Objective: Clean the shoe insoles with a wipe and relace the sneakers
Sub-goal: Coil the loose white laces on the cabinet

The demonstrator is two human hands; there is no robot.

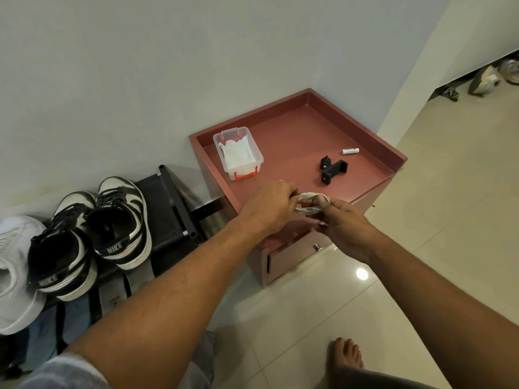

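Grip state: left grip [269, 204] and right grip [344, 224] both pinch white lace bundle [309, 204] over counter [295, 141] front edge; fingers curled. Sneakers [120, 217] stand on rack [168, 209] at left.

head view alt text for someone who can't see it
The left hand and right hand hold a small whitish bundle, lace or wipe unclear, over the front edge of a reddish cabinet. A clear box of wipes sits on it; black-and-white sneakers stand at left.
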